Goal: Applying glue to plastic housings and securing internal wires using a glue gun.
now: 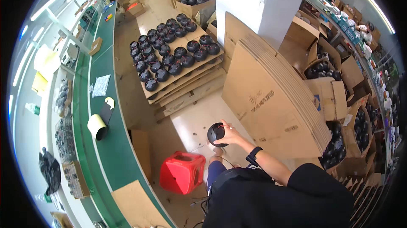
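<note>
My right hand (229,134) is closed on a black round housing (215,135) held out over the floor. It resembles the round parts on the pallet, and a thin red wire shows at its upper edge by my fingers. A dark band (254,155) sits on my right wrist. Just below the held housing, to the left, a red plastic stool (181,173) stands on the floor. My left hand does not show.
Ahead, rows of black round housings (168,59) cover cardboard on a stacked pallet (186,101). Flat cartons (271,101) lean against a white pillar (250,3) at the right. A green workbench (112,151) runs along the left, holding a tape roll (96,126). Open boxes of black parts (324,70) crowd the right.
</note>
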### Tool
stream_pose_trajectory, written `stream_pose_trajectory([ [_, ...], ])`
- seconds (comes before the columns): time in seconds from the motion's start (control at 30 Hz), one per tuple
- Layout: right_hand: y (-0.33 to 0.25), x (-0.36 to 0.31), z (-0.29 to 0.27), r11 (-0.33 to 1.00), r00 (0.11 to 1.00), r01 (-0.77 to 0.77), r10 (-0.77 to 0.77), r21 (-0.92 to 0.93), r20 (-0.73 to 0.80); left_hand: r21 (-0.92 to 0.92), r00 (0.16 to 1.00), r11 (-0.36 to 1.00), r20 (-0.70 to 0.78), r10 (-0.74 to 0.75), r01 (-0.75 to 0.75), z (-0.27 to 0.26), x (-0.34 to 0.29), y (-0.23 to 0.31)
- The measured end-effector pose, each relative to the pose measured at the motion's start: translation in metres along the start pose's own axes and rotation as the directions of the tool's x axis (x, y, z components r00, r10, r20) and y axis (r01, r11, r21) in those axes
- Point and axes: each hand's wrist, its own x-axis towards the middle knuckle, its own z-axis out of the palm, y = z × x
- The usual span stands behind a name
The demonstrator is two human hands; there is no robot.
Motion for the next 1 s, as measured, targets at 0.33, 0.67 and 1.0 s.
stream_pose_trajectory([
  [0.33,-0.055,0.187,-0.208,0.998,0.916,0.06,-0.053,0.006,-0.398,-0.326,0.915,0.898,0.177,0.363,-0.294,0.028,0.349,0.301],
  [0.67,-0.12,0.488,-0.335,0.988,0.915,0.122,-0.147,-0.091,-0.375,-0.382,0.772,0.73,0.063,0.633,-0.567,0.053,0.694,0.835],
  [1.0,-0.11,0.809,-0.305,0.957,0.883,0.169,-0.253,-0.236,-0.394,-0.247,0.693,0.689,0.083,0.716,-0.682,0.253,0.874,1.051],
])
